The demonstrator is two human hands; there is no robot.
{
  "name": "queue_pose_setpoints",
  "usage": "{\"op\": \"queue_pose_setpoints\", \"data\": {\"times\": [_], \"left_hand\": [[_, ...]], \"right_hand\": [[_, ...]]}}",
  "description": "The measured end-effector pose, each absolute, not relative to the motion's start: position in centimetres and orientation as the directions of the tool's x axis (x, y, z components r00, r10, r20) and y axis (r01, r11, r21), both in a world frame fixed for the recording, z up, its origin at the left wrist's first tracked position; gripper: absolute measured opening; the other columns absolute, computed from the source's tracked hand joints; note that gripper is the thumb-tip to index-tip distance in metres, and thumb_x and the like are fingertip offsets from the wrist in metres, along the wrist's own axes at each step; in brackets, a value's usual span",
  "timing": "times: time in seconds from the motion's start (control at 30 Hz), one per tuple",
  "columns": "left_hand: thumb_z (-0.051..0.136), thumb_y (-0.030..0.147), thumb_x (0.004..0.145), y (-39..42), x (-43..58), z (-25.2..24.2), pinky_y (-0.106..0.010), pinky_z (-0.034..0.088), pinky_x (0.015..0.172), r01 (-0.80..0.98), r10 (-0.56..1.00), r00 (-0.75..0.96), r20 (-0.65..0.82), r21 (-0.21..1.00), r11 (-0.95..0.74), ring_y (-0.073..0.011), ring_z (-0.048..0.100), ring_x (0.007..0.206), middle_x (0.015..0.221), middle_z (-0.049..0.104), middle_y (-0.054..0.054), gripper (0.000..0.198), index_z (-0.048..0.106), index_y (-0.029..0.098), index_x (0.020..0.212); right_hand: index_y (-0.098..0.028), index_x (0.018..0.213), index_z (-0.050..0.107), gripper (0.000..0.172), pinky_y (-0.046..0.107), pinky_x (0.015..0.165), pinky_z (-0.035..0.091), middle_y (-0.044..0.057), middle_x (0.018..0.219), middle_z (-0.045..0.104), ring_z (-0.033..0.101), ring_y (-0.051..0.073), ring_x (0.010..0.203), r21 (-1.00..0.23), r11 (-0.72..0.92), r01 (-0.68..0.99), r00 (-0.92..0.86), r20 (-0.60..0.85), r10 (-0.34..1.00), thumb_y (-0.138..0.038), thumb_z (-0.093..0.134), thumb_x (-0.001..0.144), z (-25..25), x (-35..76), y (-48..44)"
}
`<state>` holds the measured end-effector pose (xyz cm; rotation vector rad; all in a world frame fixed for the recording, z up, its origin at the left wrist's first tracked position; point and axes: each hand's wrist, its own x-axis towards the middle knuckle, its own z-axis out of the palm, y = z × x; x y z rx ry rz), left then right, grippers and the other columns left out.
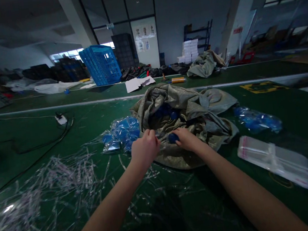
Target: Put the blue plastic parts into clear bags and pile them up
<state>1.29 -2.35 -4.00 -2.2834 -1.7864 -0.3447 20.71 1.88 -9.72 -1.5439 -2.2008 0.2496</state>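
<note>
My left hand [146,146] is closed in a pinch at the front of a grey-green woven sack [187,160], on what looks like the edge of a clear plastic bag, mostly hidden by the fingers. To its right, my right hand [184,138] has its fingers around a small dark blue rounded piece [173,138]. The sack's mouth lies open, with more dark blue pieces [173,114] inside. Left of it is a pile of blue items in clear bags [124,128]. More bagged blue items [259,119] lie to the right.
A tied stack of clear bags [274,160] lies at right. Loose clear strips [66,175] cover the left front of the green table [97,113]. A power strip [61,119] with cables is at far left. Behind stand a blue crate [101,65] and another sack [204,64].
</note>
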Motion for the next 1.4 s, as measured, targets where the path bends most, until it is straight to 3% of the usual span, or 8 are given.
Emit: {"op": "queue_pose_setpoints", "data": {"times": [0.07,0.13,0.23,0.43,0.73,0.87,1.17,1.4], "left_hand": [[0.036,0.029,0.092,-2.3,1.5,-4.2,-0.029,0.046,0.061,0.973,0.926,0.223,0.305,-0.013,-0.23,-0.0228,0.067,0.076,0.101,0.062,-0.011,0.025,0.058,0.018,0.097],[0.037,0.03,0.092,-2.2,1.8,-4.4,-0.029,0.046,0.062,0.972,0.928,0.223,0.298,0.003,-0.235,-0.023,0.067,0.078,0.102,0.062,-0.011,0.026,0.059,0.017,0.098],[0.041,0.028,0.091,-1.9,1.9,-4.4,-0.029,0.046,0.064,0.967,0.93,0.233,0.285,0.031,-0.252,-0.0232,0.067,0.08,0.103,0.063,-0.011,0.023,0.059,0.018,0.1],[0.043,0.032,0.091,-1.3,1.4,-4.3,-0.028,0.045,0.068,0.956,0.93,0.237,0.279,0.102,-0.275,-0.0215,0.065,0.084,0.096,0.068,-0.008,0.023,0.063,0.02,0.09],[0.044,0.036,0.09,-1.3,1.2,-4.7,-0.028,0.043,0.066,0.947,0.93,0.181,0.319,0.197,-0.252,-0.0208,0.065,0.081,0.092,0.069,-0.007,0.025,0.063,0.02,0.086],[0.044,0.035,0.09,-1.6,1.5,-4.6,-0.028,0.043,0.067,0.951,0.928,0.145,0.343,0.209,-0.226,-0.0206,0.064,0.081,0.093,0.069,-0.007,0.023,0.062,0.02,0.087],[0.039,0.036,0.092,-3.0,2.5,-4.4,-0.028,0.04,0.059,0.973,0.919,0.189,0.345,0.06,-0.223,-0.0215,0.065,0.074,0.098,0.065,-0.007,0.026,0.059,0.02,0.093],[0.036,0.035,0.094,-3.0,2.8,-4.3,-0.027,0.032,0.052,0.976,0.882,0.188,0.432,0.021,-0.218,-0.0193,0.064,0.068,0.1,0.064,-0.007,0.026,0.057,0.02,0.093]], "right_hand": [[-0.012,0.109,0.061,0.035,0.036,0.086,0.047,0.014,0.104,0.066,0.062,0.023,0.094,-0.602,0.319,0.732,-0.101,0.367,0.925,-0.023,0.063,0.077,-7.8,20.4,0.6],[-0.015,0.11,0.058,0.034,0.032,0.07,0.051,0.008,0.093,0.068,0.064,0.019,0.077,-0.834,0.299,0.464,-0.003,0.336,0.942,-0.035,0.057,0.082,-5.9,19.8,-1.0],[-0.019,0.106,0.058,0.028,0.027,0.051,0.046,0.001,0.074,0.066,0.06,0.015,0.057,-0.957,0.197,0.214,-0.186,0.158,0.97,-0.032,0.052,0.082,-4.6,18.5,-3.0],[-0.017,0.103,0.063,0.027,0.025,0.055,0.045,0.004,0.081,0.07,0.061,0.014,0.06,-0.879,0.183,0.441,-0.172,0.117,0.978,-0.024,0.056,0.078,-6.8,17.7,-2.9],[-0.014,0.112,0.064,0.04,0.028,0.074,0.048,0.008,0.1,0.07,0.063,0.018,0.082,-0.789,0.296,0.539,-0.185,0.232,0.955,-0.02,0.059,0.073,-7.2,17.9,-2.4],[-0.015,0.119,0.063,0.046,0.029,0.074,0.048,0.007,0.104,0.071,0.062,0.016,0.076,-0.75,0.343,0.566,-0.198,0.28,0.939,-0.019,0.059,0.073,-7.2,18.1,-2.5],[-0.012,0.118,0.06,0.045,0.03,0.072,0.049,0.009,0.096,0.071,0.064,0.017,0.075,-0.783,0.296,0.547,-0.027,0.337,0.941,-0.027,0.064,0.075,-7.8,17.5,-2.2],[-0.017,0.119,0.05,0.054,0.031,0.072,0.05,0.009,0.098,0.07,0.066,0.018,0.076,-0.743,0.348,0.571,-0.03,0.405,0.914,-0.017,0.07,0.069,-7.8,17.0,-2.7]]}}
